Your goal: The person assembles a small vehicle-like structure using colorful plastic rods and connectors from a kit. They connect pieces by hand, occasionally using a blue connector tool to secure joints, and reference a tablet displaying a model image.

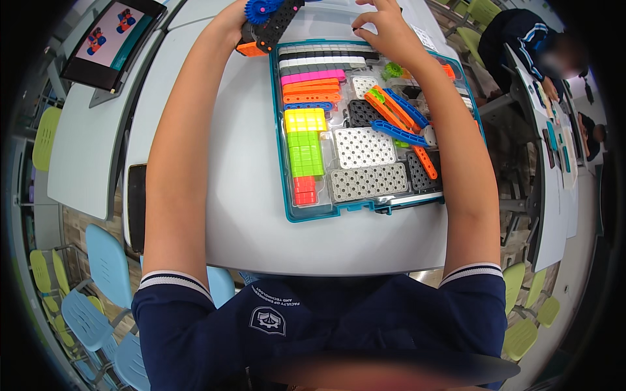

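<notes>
At the top edge my left hand [228, 25] is closed round a building-kit assembly [270, 25], made of black perforated parts with a blue gear and an orange piece. Part of that hand is cut off by the frame. My right hand [389, 31] hovers over the far side of the parts case, fingers bent together, with a small dark bit at the fingertips too small to name. Beneath my right forearm lies the teal-rimmed case [282, 156]. It holds orange beams [312, 88], yellow blocks [305, 120], green blocks [305, 153], red blocks [304, 190] and a white perforated plate [365, 146].
Loose blue curved beams [399, 132] lie across the case's right half. A tablet [112, 42] showing a red-and-blue model stands at the upper left. A dark phone-like object [135, 207] rests by my left elbow. Another person [521, 45] sits at a table on the right.
</notes>
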A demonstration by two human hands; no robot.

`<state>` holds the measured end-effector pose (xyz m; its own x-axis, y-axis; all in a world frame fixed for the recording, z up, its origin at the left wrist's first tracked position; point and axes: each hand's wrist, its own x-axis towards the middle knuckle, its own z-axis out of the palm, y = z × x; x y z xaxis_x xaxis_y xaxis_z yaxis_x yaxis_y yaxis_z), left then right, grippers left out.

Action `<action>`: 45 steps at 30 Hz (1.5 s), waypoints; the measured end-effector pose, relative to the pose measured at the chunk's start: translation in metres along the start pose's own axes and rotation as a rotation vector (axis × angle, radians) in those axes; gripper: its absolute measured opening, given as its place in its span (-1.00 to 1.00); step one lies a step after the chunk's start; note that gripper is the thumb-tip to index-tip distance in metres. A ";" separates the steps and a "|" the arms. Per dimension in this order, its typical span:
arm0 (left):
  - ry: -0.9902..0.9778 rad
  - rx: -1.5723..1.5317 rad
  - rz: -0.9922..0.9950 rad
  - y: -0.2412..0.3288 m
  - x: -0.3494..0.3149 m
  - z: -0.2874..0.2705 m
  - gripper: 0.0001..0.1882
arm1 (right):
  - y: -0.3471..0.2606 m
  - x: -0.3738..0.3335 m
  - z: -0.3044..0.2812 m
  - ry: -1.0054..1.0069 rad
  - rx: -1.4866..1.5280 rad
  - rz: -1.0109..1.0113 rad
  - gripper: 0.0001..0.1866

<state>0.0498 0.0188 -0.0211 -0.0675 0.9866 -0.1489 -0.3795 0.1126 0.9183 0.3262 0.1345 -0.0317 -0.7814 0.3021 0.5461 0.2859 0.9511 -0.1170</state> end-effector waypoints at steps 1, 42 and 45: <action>0.005 0.002 0.004 -0.002 0.000 0.001 -0.40 | 0.000 0.000 0.000 -0.008 0.001 0.012 -0.94; 0.226 0.036 0.162 -0.004 0.004 -0.017 -0.52 | -0.006 0.038 0.036 -0.070 0.030 0.135 -0.32; 0.197 0.021 0.148 -0.004 0.005 -0.017 -0.52 | -0.004 0.045 0.051 -0.001 -0.034 0.089 -0.34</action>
<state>0.0350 0.0215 -0.0316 -0.3004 0.9506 -0.0786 -0.3329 -0.0272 0.9426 0.2620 0.1475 -0.0487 -0.7525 0.3857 0.5338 0.3734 0.9176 -0.1366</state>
